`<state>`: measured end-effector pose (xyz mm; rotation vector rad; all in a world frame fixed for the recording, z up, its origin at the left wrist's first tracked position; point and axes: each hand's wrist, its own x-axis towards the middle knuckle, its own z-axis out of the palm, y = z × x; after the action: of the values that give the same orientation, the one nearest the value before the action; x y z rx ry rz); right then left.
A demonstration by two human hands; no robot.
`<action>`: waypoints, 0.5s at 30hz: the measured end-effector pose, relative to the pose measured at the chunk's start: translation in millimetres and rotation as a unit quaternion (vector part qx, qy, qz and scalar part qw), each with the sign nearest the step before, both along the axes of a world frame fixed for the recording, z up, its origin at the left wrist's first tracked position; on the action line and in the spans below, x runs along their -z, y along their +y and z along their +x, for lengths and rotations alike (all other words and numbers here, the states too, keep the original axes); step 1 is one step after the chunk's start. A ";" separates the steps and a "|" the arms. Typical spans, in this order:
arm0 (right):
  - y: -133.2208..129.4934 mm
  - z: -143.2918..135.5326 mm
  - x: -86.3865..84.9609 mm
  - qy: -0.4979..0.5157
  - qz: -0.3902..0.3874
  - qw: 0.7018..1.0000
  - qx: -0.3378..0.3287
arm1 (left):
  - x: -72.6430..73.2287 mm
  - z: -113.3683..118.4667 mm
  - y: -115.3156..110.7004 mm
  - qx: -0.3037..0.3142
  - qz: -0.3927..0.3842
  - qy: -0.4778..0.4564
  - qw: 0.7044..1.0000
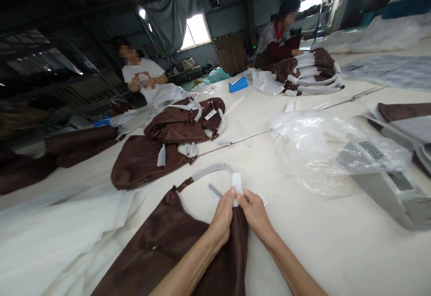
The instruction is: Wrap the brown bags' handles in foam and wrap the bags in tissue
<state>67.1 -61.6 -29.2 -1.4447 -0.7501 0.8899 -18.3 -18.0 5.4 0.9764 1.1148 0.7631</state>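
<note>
A brown handbag (155, 246) lies on the white table in front of me, its strap (208, 169) wrapped in white paper and curving up from the left corner. At the strap's right end, both my hands pinch a white wrapping sheet (236, 183) around it. My left hand (224, 213) has thumb and fingers closed on the sheet's left side. Opposite it, my right hand (254, 208) is closed on the sheet's right side. A thin grey-white strip (214, 190) lies just left of my hands. The strap end under the sheet is hidden.
More brown bags (144, 161) lie ahead to the left, and a stack of bags (313, 69) stands at the far right. Clear plastic bags (313, 143) partly cover a grey tape dispenser (393, 184). A blue dispenser (238, 84) and two people (144, 69) are across the table.
</note>
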 end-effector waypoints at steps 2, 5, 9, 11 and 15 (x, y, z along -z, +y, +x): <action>-0.4 0.9 -0.9 -0.027 -0.005 1.000 -0.007 | -5.0 3.7 -0.5 0.011 0.012 0.006 1.000; -1.4 2.0 -2.6 -0.066 -0.012 0.998 -0.009 | -11.1 9.0 -0.4 0.028 0.020 0.012 0.999; -4.6 3.4 -8.8 -0.242 -0.068 0.968 -0.022 | -8.0 12.2 1.1 0.027 0.015 0.027 0.999; -6.1 4.7 -13.4 -0.332 -0.109 0.936 -0.042 | -2.5 11.7 3.6 0.020 0.012 0.041 0.999; -6.6 8.7 -22.1 -0.396 -0.154 0.904 -0.049 | 11.2 9.9 15.8 0.020 0.016 0.081 0.996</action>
<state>75.8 -68.2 -7.2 -2.1027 -1.3303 0.4773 -8.4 -2.3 -5.8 1.1010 1.2225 0.6795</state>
